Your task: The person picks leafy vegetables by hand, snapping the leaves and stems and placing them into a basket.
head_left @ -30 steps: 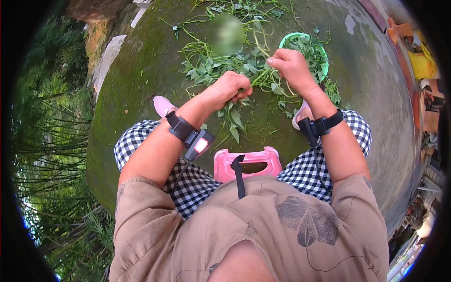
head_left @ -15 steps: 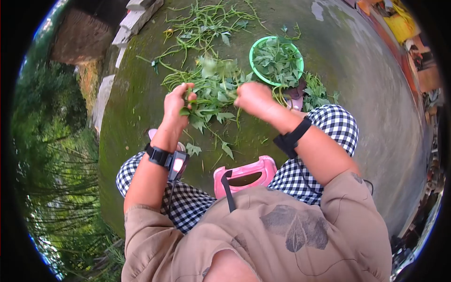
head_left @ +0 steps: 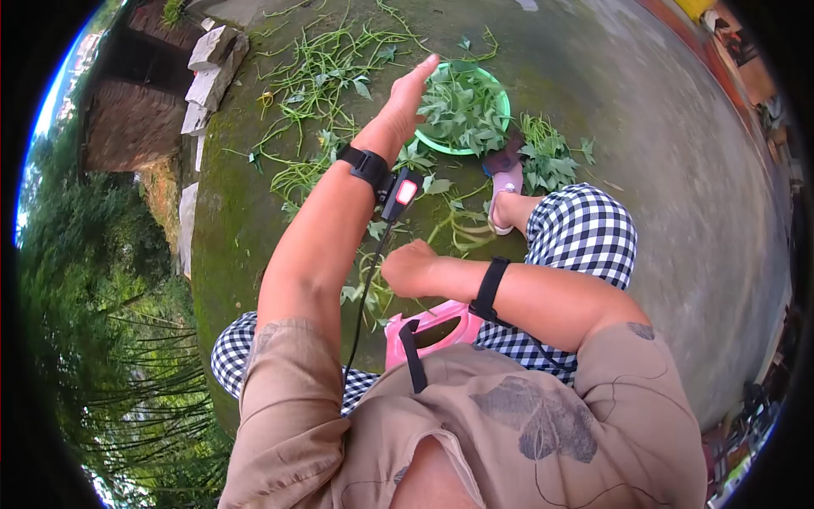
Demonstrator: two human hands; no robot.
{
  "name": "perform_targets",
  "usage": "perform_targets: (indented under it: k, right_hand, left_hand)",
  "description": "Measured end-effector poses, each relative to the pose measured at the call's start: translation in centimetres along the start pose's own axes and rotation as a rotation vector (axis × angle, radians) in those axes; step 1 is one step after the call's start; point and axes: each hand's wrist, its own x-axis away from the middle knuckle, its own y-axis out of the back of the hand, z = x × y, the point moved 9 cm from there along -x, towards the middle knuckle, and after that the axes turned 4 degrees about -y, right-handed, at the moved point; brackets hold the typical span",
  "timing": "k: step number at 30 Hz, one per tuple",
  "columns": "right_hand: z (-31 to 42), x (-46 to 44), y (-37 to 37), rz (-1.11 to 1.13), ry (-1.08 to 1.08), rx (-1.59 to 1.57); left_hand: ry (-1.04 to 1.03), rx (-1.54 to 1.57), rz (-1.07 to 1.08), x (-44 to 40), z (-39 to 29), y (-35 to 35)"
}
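Note:
My left hand (head_left: 409, 97) reaches over the left rim of a green plastic basket (head_left: 507, 109), a finger stretched out and nothing visible in its grip. Picked green leaves (head_left: 466, 106) fill the basket. Closer to my body, my right hand (head_left: 409, 270) is closed in a fist around leafy vine stems (head_left: 448, 227), which show beyond the knuckles and by the wrist. Beneath my left forearm, part of the vine pile is hidden. More long green vines (head_left: 326, 64) lie tangled on the ground ahead.
A bundle of leafy stems (head_left: 549, 157) lies right of the basket, near my pink shoe (head_left: 506, 188). A pink plastic stool (head_left: 437, 327) is between my legs. Stone blocks (head_left: 212, 76) line the left edge of the mossy concrete. A cable hangs from my left wrist device (head_left: 403, 195).
My left hand has moved forward and right, from the vine pile to the basket. My right hand has drawn back toward my body with stems. The view has shifted slightly.

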Motion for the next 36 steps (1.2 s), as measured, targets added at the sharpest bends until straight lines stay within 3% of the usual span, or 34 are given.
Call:
perform_targets:
  k: [3,7,11,15,16,18,21,23,26,33,36]
  right_hand:
    - [-0.4,-0.3,0.5,-0.012,-0.017,0.030]
    - [-1.4,-0.5,2.4,-0.002,-0.098,0.054]
    - [-3.5,-1.4,5.6,-0.245,-0.241,-0.061]
    - [-4.9,-0.9,11.1,-0.655,-0.066,-0.444]
    - [-5.0,-0.8,11.6,-0.633,-0.022,-0.679]
    - [-4.6,-1.0,12.0,-0.564,0.030,-1.052]
    - [-2.5,-1.0,12.2,-0.519,0.120,-1.109]
    - [-1.3,-1.8,11.1,-0.502,0.172,-1.131]
    - [1.1,-2.5,9.3,-0.491,0.151,-0.840]
    - [3.8,-3.1,10.9,-0.566,0.178,-0.530]
    - [4.1,-2.4,12.6,-0.663,0.163,-0.618]
  left_hand:
    - [-0.071,-0.162,0.116,0.8,-0.4,1.7]
    - [-0.097,-0.288,0.110,6.4,-2.6,9.5]
    - [-0.076,-0.127,-0.181,13.1,-1.3,20.3]
    - [-0.045,0.244,-0.542,20.9,2.3,29.3]
    - [-0.031,0.299,-0.597,22.4,3.5,30.2]
    - [-0.059,0.317,-0.556,24.6,4.9,29.4]
    - [-0.046,0.392,-0.272,24.2,6.6,25.0]
    - [-0.112,0.438,-0.136,23.8,4.2,21.7]
    - [-0.165,0.396,0.007,23.0,2.4,19.9]
    - [-0.130,0.458,-0.050,21.6,3.2,20.8]
    - [-0.159,0.470,-0.109,21.6,3.1,21.8]
